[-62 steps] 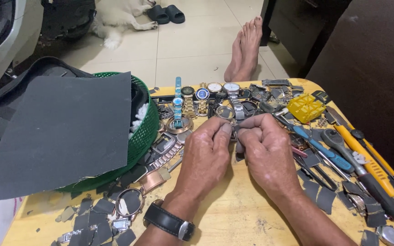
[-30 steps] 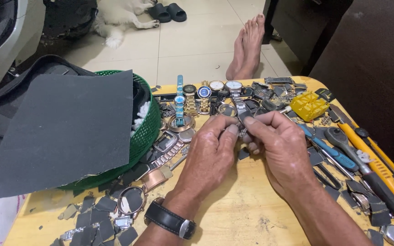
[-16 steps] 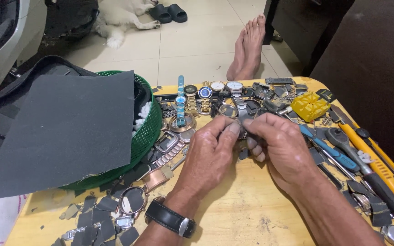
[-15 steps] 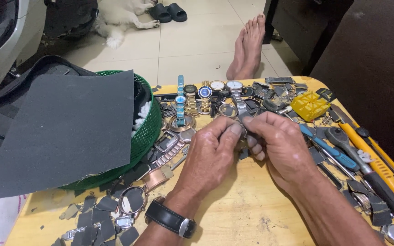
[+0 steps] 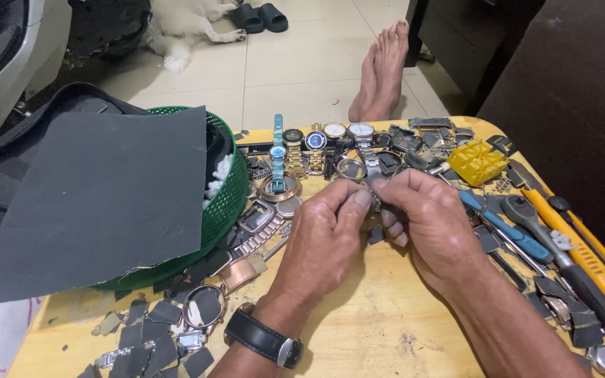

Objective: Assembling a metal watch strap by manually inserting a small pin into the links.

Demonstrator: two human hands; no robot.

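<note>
My left hand and my right hand meet over the middle of a yellow wooden table. Both pinch a small silver metal watch band piece between thumbs and fingertips. The piece is mostly hidden by my fingers. My left wrist wears a black-strapped watch. A row of wristwatches lies just beyond my hands.
A green plastic basket with a dark grey sandpaper sheet on it stands at left. Watch cases, rings and cut dark scraps litter the near left. At right lie a yellow plastic holder, a blue-handled tool, a ratchet and a yellow knife. Bare feet rest beyond the table.
My hands have stayed together on the metal piece, with the fingers shifting slightly as they work it. Nothing else on the table has moved.
</note>
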